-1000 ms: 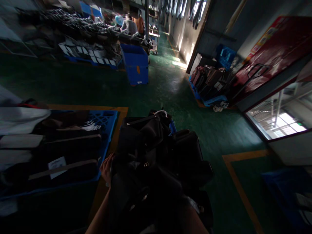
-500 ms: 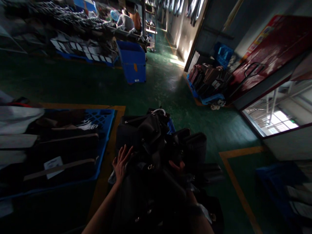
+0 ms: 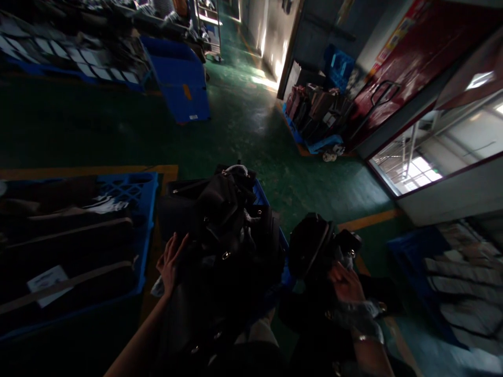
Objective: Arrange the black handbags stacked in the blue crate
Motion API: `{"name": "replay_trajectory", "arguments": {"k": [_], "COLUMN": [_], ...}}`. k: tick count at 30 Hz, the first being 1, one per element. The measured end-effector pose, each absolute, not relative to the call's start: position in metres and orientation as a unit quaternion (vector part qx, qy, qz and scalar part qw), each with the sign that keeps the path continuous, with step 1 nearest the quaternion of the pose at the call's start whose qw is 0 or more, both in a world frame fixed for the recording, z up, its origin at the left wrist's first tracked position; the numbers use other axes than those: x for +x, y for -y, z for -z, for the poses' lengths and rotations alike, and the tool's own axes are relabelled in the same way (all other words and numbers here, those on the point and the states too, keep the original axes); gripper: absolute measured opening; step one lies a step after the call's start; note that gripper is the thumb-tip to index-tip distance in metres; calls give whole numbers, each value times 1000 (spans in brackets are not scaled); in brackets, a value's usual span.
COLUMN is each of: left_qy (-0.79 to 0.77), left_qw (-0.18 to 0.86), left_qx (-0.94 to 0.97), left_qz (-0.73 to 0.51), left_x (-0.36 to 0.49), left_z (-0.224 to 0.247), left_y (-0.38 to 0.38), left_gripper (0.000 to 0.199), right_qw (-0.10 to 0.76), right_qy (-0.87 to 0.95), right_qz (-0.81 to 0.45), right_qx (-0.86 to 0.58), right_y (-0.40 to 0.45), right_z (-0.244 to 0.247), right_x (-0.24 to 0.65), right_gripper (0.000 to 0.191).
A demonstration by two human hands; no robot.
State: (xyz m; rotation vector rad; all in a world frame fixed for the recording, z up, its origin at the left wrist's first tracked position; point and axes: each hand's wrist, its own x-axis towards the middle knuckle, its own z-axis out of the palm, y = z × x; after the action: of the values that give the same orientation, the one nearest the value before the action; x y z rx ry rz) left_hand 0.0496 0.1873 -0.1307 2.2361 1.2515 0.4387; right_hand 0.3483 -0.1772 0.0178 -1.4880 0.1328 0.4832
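A heap of black bags (image 3: 223, 246) sits on a blue pallet (image 3: 259, 193) right in front of me. My left hand (image 3: 170, 261) is flat against the heap's left side, fingers spread. My right hand (image 3: 346, 285) grips a separate black bag (image 3: 314, 246) and holds it off to the right of the heap, above the green floor. A metal ring shows at the top of the heap. The light is dim, and details of the bags are hard to make out.
A blue pallet (image 3: 147, 188) with dark flat items lies to the left. A blue bin (image 3: 178, 86) stands further back. More bags on a blue pallet (image 3: 314, 112) sit by a doorway. Another stacked pallet (image 3: 416, 246) lies to the right. Yellow floor lines mark bays.
My right hand has pulled one black bag out of the heap and swung it to the right. My left hand stays on the heap's left side. The view has tilted downward and right.
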Motion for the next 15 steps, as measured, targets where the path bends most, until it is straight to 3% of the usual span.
{"name": "replay_trajectory", "arguments": {"k": [7, 12, 15], "left_qy": [-441, -353, -275], "left_qw": [248, 216, 196], "left_qx": [821, 867, 911], "left_qz": [-265, -278, -236], "left_x": [52, 67, 78], "left_z": [123, 94, 87], "left_y": [-153, -113, -91], "left_gripper": [48, 37, 40], "right_qw": [689, 663, 638], "right_qy": [-91, -102, -95], "right_qz": [-308, -324, -333], "right_qx": [-649, -667, -688], "right_y": [229, 240, 237], "right_z": [-45, -26, -8], "right_x": [332, 312, 293], "right_gripper": [35, 36, 39]}}
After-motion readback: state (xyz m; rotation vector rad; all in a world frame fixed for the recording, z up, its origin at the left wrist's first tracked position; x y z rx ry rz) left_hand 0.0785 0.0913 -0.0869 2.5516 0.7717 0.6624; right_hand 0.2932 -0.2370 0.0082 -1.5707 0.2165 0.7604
